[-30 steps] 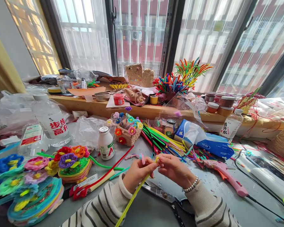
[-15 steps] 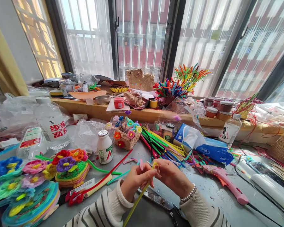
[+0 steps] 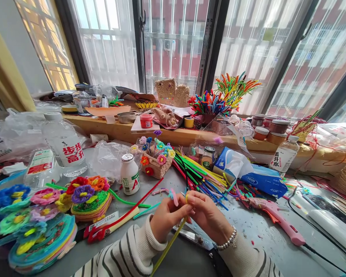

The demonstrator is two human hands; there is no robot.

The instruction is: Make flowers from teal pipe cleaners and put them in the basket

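Note:
My left hand (image 3: 169,217) and my right hand (image 3: 209,213) meet low in the middle of the head view. Both sets of fingers pinch a yellow pipe cleaner (image 3: 171,243). Its small bent end shows between the fingertips, and its long tail hangs down past my left wrist. A pink piece (image 3: 173,197) sticks up at my left fingers; how it is held is partly hidden. Beneath my hands lie scissors (image 3: 197,238), partly covered by my right hand.
Pipe-cleaner flowers (image 3: 82,193) lie at the left. A white bottle (image 3: 129,175), a small flower basket (image 3: 155,165) and a pipe-cleaner bundle (image 3: 198,173) stand or lie beyond my hands. A pink glue gun (image 3: 279,221) with its cable is at the right.
The view has shifted slightly. My fingers have closed in a little around the bent end of the yellow pipe cleaner, which now shows less.

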